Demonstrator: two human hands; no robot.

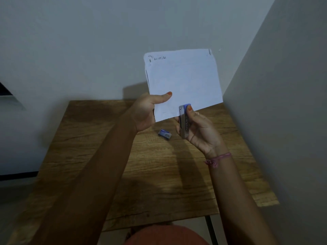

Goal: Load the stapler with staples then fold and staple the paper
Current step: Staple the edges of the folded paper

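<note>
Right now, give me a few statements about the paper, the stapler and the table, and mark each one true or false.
1. The left hand holds the paper up above the wooden table. True.
2. The stapler lies on the table. False: the right hand holds it at the paper's lower edge.
3. A small staple box sits on the table. True.
4. The paper lies flat on the table. False: it is raised in the air.
5. A pink string bracelet is on the left wrist. False: it is on the right wrist.
</note>
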